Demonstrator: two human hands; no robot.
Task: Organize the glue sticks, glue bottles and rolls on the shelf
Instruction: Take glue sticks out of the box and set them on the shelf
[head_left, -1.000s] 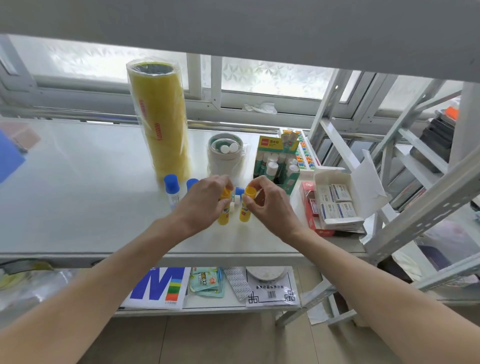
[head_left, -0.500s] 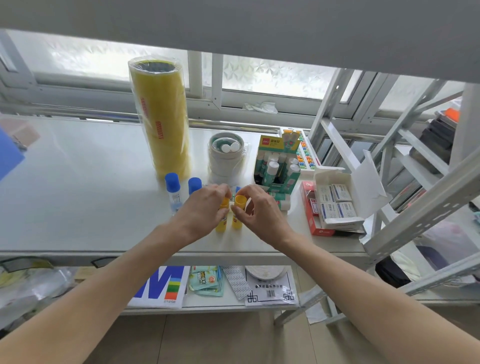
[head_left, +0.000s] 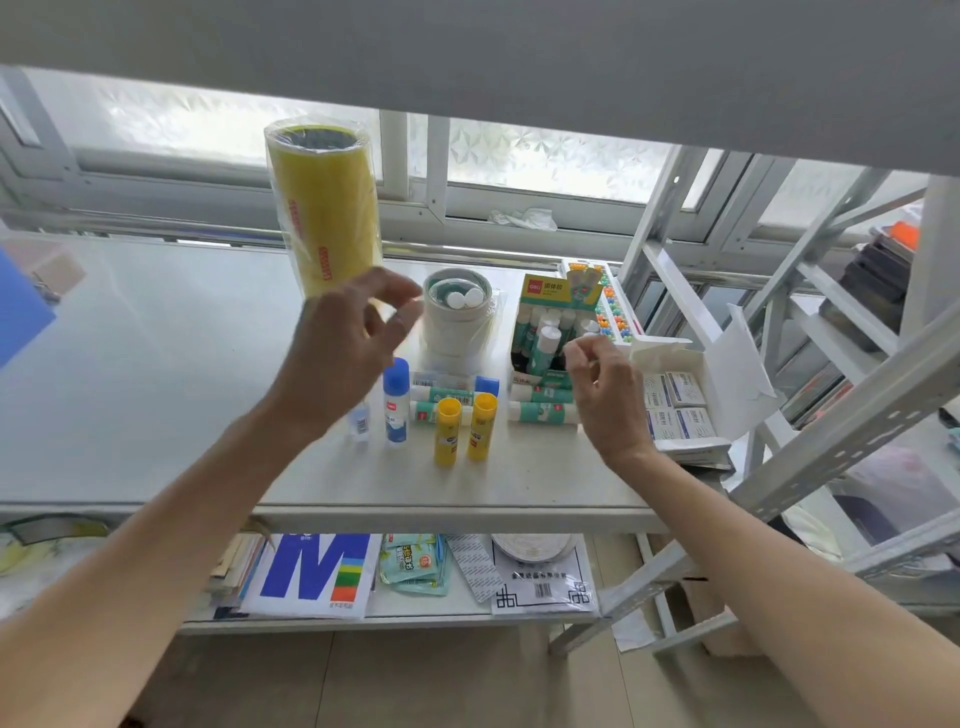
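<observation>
Two yellow glue sticks (head_left: 448, 431) (head_left: 482, 426) stand upright side by side on the white shelf (head_left: 156, 415). Left of them stand two blue-capped glue bottles (head_left: 396, 400) (head_left: 359, 423), the left one partly hidden by my left hand (head_left: 348, 348). That hand hovers above them, fingers apart, holding nothing. My right hand (head_left: 608, 395) is raised to the right, fingers loosely curled and empty. Green-and-white glue sticks (head_left: 540, 413) lie flat behind, and more fill a green display box (head_left: 550, 322). A tall yellow tape roll stack (head_left: 324, 208) and a white roll (head_left: 457, 322) stand at the back.
An open white box of small packets (head_left: 675, 405) sits at the right beside a slanted metal frame (head_left: 831, 415). A tray of coloured beads (head_left: 615, 306) lies behind the green box. The lower shelf holds a paper ream (head_left: 311, 571) and packets. An upper shelf overhangs.
Both hands let go of the two yellow glue sticks and lifted away, the left up and back, the right up and to the right. The sticks now stand alone.
</observation>
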